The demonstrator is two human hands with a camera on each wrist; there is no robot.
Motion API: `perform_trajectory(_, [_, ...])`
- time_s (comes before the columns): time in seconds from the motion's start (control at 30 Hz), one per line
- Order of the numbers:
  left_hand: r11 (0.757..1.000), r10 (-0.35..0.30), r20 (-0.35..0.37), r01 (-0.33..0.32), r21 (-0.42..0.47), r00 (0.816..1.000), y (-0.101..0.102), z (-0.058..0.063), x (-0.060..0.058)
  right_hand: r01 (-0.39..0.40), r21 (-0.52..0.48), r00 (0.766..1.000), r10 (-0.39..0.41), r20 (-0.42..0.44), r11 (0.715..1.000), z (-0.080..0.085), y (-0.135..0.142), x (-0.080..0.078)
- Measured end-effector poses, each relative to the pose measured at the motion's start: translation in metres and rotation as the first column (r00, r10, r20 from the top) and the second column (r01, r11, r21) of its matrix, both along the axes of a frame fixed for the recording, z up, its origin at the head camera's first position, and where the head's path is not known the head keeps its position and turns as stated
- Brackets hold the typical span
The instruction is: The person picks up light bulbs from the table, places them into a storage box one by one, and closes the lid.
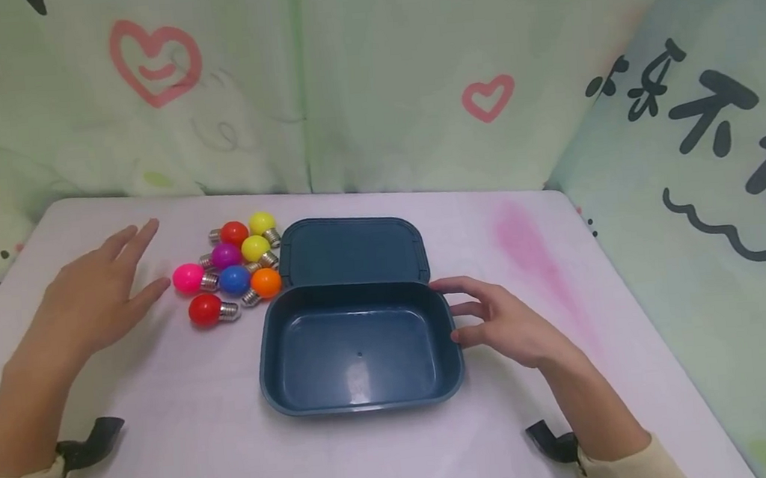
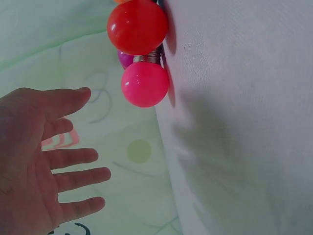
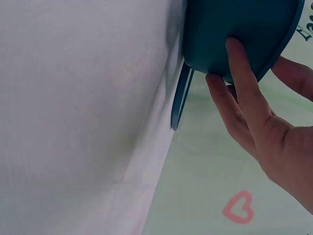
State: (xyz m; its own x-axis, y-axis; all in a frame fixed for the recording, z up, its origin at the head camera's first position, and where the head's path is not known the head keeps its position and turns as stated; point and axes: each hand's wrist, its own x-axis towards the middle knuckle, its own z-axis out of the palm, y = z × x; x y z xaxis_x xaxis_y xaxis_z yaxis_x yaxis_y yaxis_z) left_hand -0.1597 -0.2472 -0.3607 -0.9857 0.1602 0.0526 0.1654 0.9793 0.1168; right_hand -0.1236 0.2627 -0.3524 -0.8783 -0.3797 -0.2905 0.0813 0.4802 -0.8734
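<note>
My left hand (image 1: 100, 291) is held over the table left of the light bulbs, fingers spread, holding nothing. Nearest to it are a pink bulb (image 1: 187, 279) and a red bulb (image 1: 205, 311); in the left wrist view its thumb points toward the pink bulb (image 2: 145, 84). A dark blue plastic box (image 1: 359, 349) stands uncovered in the middle, with nothing inside. My right hand (image 1: 507, 323) holds the box's right wall. In the right wrist view, fingers lie against the outside of the box (image 3: 220, 29) and the thumb passes behind its rim.
Behind the box lies its dark blue lid (image 1: 355, 250). More bulbs cluster left of the lid: yellow (image 1: 262, 222), purple (image 1: 225, 256), blue (image 1: 234, 281) and orange (image 1: 266, 283) among them. A white cloth covers the table (image 1: 190, 449); printed fabric walls (image 1: 371, 82) stand at the back and sides.
</note>
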Motion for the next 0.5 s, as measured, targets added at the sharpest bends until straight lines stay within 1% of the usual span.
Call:
perform_trajectory(0.23, [0.999,-0.017,0.050,0.016,0.029,0.999,0.009,0.000,-0.010,0.004,-0.002,1.000,-0.004,-0.015,1.000,-0.001,0.001,0.002])
perform_trajectory(0.37, [0.999,-0.028,0.074,0.025,0.040,0.997,0.016,0.004,-0.019,0.001,0.001,1.000,-0.001,-0.019,1.000,-0.001,0.000,0.002])
perform_trajectory(0.5, [0.998,-0.043,0.104,0.037,0.057,0.994,0.023,0.008,-0.030,-0.002,-0.003,1.000,0.002,-0.025,1.000,-0.001,0.000,0.002])
